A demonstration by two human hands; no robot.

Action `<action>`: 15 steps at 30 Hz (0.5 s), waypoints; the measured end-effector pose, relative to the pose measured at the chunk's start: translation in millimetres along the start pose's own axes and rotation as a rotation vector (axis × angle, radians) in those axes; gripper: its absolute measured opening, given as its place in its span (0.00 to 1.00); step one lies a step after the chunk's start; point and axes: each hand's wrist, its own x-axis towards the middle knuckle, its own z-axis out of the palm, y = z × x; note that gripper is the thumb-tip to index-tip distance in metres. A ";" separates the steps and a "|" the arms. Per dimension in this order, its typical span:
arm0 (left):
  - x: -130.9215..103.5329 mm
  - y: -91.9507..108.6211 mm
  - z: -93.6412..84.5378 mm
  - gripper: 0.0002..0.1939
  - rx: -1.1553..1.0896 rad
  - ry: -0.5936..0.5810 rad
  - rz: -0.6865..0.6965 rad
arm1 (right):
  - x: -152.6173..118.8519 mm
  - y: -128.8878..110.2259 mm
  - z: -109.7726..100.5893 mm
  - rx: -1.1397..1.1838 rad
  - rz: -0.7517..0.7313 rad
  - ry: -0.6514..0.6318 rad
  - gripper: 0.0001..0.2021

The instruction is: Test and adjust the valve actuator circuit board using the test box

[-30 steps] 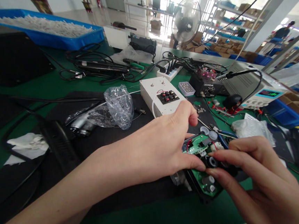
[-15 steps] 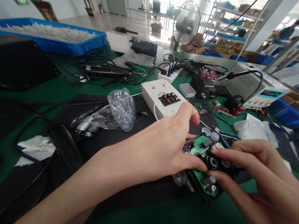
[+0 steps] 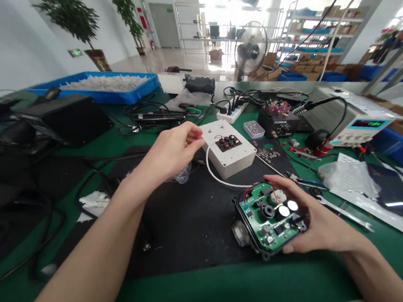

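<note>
The right hand (image 3: 317, 228) holds a small black case with a green circuit board (image 3: 269, 218) inside it. The fingers curl around the right side of the case, and the thumb (image 3: 282, 185) lies over the top edge of the board. The case sits low over the black mat (image 3: 187, 227), near the front of the green table (image 3: 217, 290). A grey round plug (image 3: 240, 233) sticks out of the left side of the case. Red wires (image 3: 249, 191) loop at the top of the board.

The left hand (image 3: 171, 151) is up and away from the case, reaching over the mat. Its fingertips (image 3: 195, 135) are pressed together and pinch a thin white cable (image 3: 221, 180) right beside the white box (image 3: 228, 147). The cable curves down from there toward the circuit board. A bit of clear plastic bag (image 3: 183, 174) peeks out under this hand.

The white box has red and black buttons on top. Behind it stand a little tray of screws (image 3: 253, 128), a white power strip (image 3: 232, 110) and a soldering station (image 3: 279, 119). A grey power supply (image 3: 354, 119) with a lit screen sits to the right. A wrench (image 3: 344, 210) lies on the table just right of the right hand. Far back on the left is a blue bin (image 3: 111, 86) full of white parts, and a fan (image 3: 251, 50) stands behind the table.
</note>
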 end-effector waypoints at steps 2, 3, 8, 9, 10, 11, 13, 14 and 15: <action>16.3 -4.2 10.7 0.11 0.075 0.018 -0.005 | 5.9 -0.6 2.0 0.046 -0.018 -0.020 0.58; 25.5 -5.4 16.6 0.12 0.117 0.044 -0.005 | 8.1 -1.0 2.7 0.068 -0.034 -0.035 0.58; 65.4 -6.8 46.3 0.15 0.274 0.058 -0.040 | 17.8 0.9 4.4 0.189 -0.089 -0.082 0.56; 70.4 -7.6 51.3 0.15 0.294 0.055 -0.055 | 19.8 3.3 5.2 0.216 -0.078 -0.072 0.57; 74.4 -8.9 56.1 0.15 0.312 0.062 -0.073 | 21.8 6.5 6.3 0.250 -0.063 -0.052 0.58; 77.6 -10.8 60.4 0.16 0.326 0.079 -0.090 | 23.6 10.4 7.6 0.293 -0.047 -0.026 0.58; 82.9 -15.9 67.5 0.16 0.346 0.127 -0.132 | 26.9 19.7 11.1 0.395 -0.023 0.033 0.58; 85.1 -18.6 70.2 0.16 0.355 0.141 -0.148 | 28.2 24.6 13.1 0.444 -0.009 0.064 0.57; 87.0 -21.1 72.2 0.16 0.364 0.150 -0.162 | 29.4 29.2 15.2 0.488 0.004 0.097 0.56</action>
